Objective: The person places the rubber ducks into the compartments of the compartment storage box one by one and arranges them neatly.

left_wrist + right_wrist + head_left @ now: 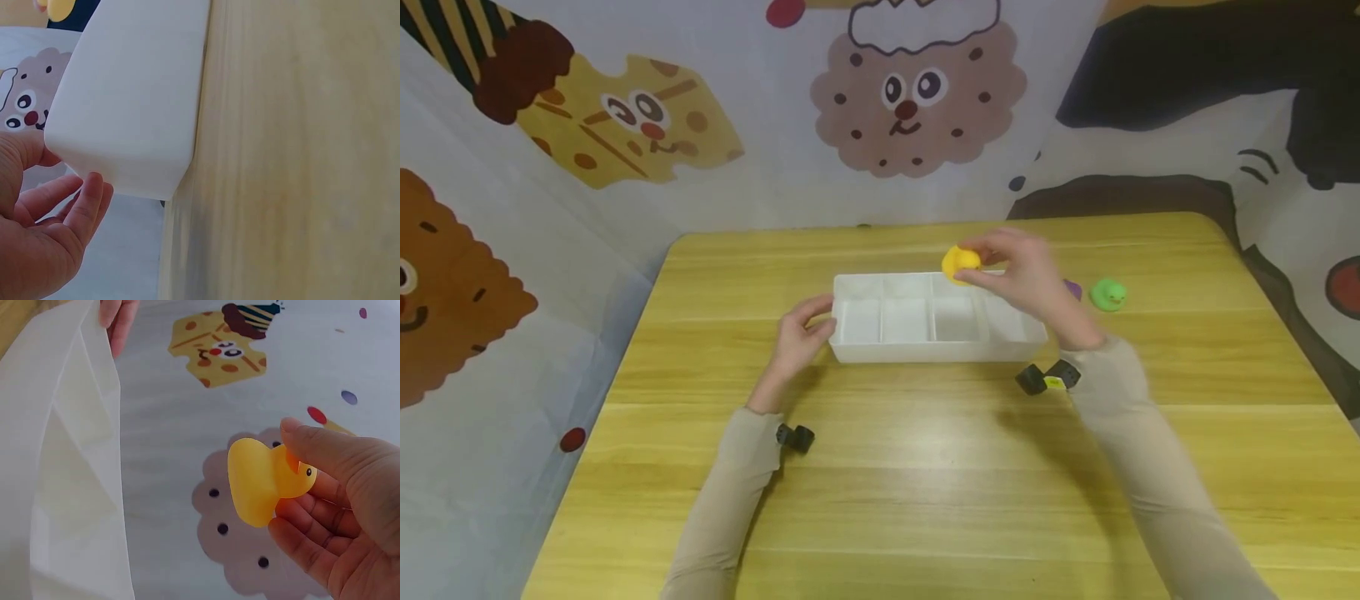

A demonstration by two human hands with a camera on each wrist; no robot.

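A yellow rubber duck [961, 264] is pinched between the thumb and fingers of my right hand [1015, 271], held up over the back rim of a long white divided box [925, 353]. In the right wrist view the duck [253, 481] shows its orange beak and one eye, with the fingertips at its head and side. My left hand [799, 337] grips the left end of the box, thumb at the rim and fingers against the end wall [125, 172]. The box's compartments look bare from above; the right one is partly hidden by my right hand.
A green rubber duck [1108, 294] sits on the wooden table [880, 483] to the right of the box. Beside it, a purple thing [1072, 289] is mostly hidden behind my right wrist. A cartoon-printed cloth [775, 183] hangs behind the table's back edge.
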